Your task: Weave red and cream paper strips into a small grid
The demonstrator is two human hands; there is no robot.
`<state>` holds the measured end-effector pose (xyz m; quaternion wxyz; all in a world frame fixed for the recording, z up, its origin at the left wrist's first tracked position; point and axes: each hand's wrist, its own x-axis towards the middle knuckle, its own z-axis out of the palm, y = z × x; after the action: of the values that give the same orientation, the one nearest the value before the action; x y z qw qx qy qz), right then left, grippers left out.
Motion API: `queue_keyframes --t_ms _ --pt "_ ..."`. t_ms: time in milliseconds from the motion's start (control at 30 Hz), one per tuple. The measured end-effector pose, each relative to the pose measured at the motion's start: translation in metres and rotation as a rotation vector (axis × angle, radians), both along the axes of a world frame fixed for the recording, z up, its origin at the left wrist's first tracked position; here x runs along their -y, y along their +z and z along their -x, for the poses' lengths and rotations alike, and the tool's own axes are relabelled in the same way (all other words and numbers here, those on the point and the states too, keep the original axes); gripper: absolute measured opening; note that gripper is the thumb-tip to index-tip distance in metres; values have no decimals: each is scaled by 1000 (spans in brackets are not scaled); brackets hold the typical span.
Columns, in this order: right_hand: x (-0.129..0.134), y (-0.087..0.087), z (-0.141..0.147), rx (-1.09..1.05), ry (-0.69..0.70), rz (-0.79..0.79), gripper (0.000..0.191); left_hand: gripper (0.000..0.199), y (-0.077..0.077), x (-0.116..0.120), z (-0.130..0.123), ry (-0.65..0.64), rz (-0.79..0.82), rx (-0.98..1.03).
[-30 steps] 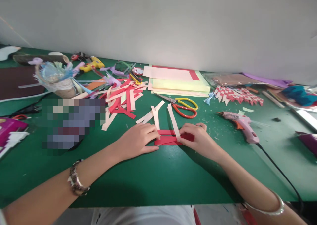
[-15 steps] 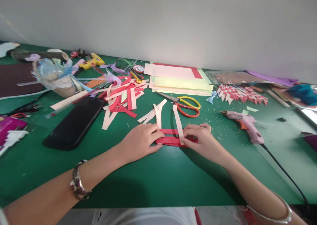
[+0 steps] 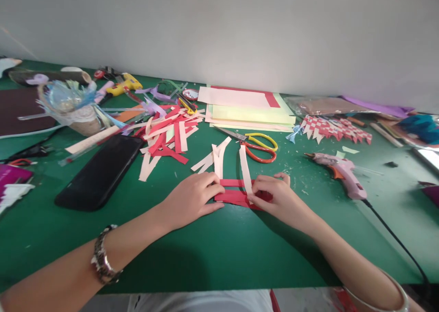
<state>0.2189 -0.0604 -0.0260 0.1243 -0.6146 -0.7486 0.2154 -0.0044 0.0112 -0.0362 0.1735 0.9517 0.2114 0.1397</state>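
Observation:
Red paper strips (image 3: 235, 196) lie side by side near the middle of the green table. My left hand (image 3: 195, 196) rests at their left end, its fingertips pressing on them beside an upright-pointing pale strip (image 3: 218, 161). At the right end, my right hand (image 3: 279, 196) pinches the lower end of another pale pink strip (image 3: 245, 168), which lies across the red ones. The fingers of my right hand hide part of the red strips. Scissors (image 3: 259, 147) with yellow and orange handles lie just behind.
A pile of red and pink strips (image 3: 171, 133) and a black phone (image 3: 99, 172) are on the left. Paper sheets (image 3: 250, 113) lie at the back. On the right are a pink glue gun (image 3: 339, 169) with its cable and a woven red-and-white piece (image 3: 334, 130).
The lower end of the pale strip at my right hand has shifted slightly left and down. My left hand stays nearly in place on the red strips.

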Motion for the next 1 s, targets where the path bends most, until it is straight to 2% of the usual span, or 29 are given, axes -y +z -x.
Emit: queue_keyframes --t_ms 167,333,533,767,867,1000 --pt "1 0 0 2 -18 8 23 16 0 2 -4 60 65 -14" --pt "2 0 -2 -14 -13 2 22 14 3 5 -4 66 -10 -31" --pt "2 0 -3 -27 -6 4 23 20 1 13 -9 -88 -182 -41" --pt "3 -4 -2 -38 -16 0 15 24 0 21 -12 -149 -307 -82" --pt "2 -5 -2 -38 -6 -6 17 26 5 18 -14 -110 -233 -83" --pt "3 -2 -2 -39 18 1 17 20 11 2 -21 -27 -112 -126"
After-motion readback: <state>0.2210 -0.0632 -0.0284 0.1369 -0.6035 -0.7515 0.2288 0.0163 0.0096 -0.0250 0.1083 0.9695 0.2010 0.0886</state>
